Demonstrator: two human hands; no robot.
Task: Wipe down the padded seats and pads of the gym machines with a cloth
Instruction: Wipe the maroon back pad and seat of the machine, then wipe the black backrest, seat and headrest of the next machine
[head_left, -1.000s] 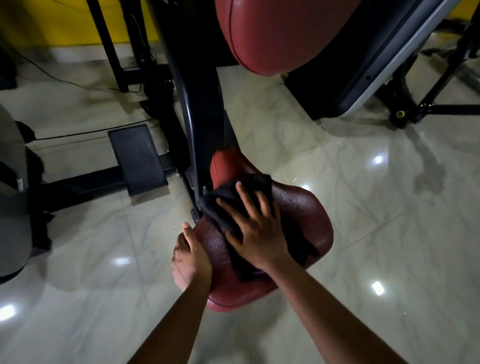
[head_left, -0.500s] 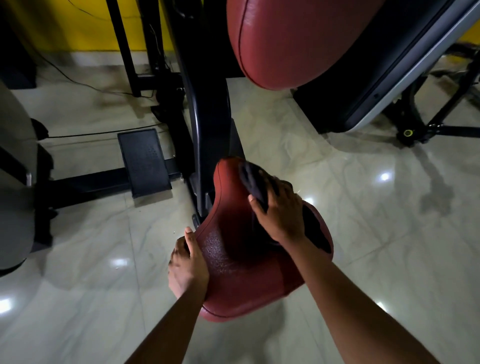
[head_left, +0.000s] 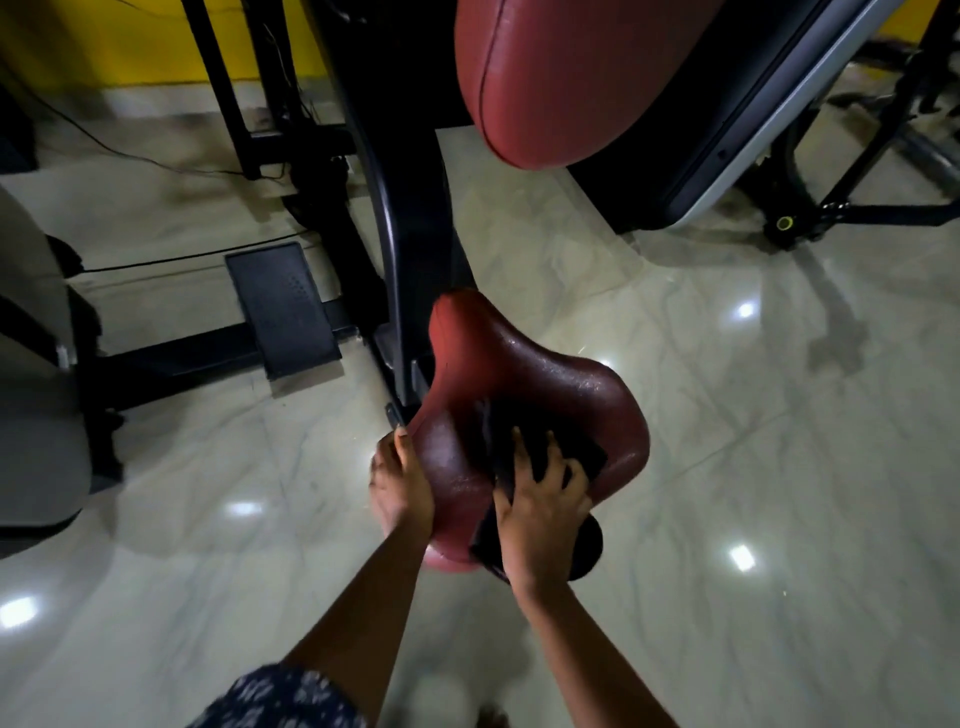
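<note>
Head view looks down on a dark cloth (head_left: 524, 441) lying bunched on the near half of a red padded seat (head_left: 524, 369). One end of the cloth hangs over the seat's near edge. The right hand (head_left: 540, 512) lies on top of the cloth with its fingers spread, pressing it flat against the padding; the cloth shows beyond the fingertips and beside the wrist. The left hand (head_left: 400, 483) grips the seat's left edge, thumb on the upper surface and fingers curled underneath, just beside the cloth but not touching it. The seat's bare far part glistens with small droplets. A black frame post (head_left: 410, 234) rises behind the seat's narrow far end, and a larger red back pad (head_left: 571, 78) sits above it. A black footplate (head_left: 283, 306) lies to the left on the glossy marble floor (head_left: 727, 467), with a yellow wall (head_left: 104, 36) beyond.
</note>
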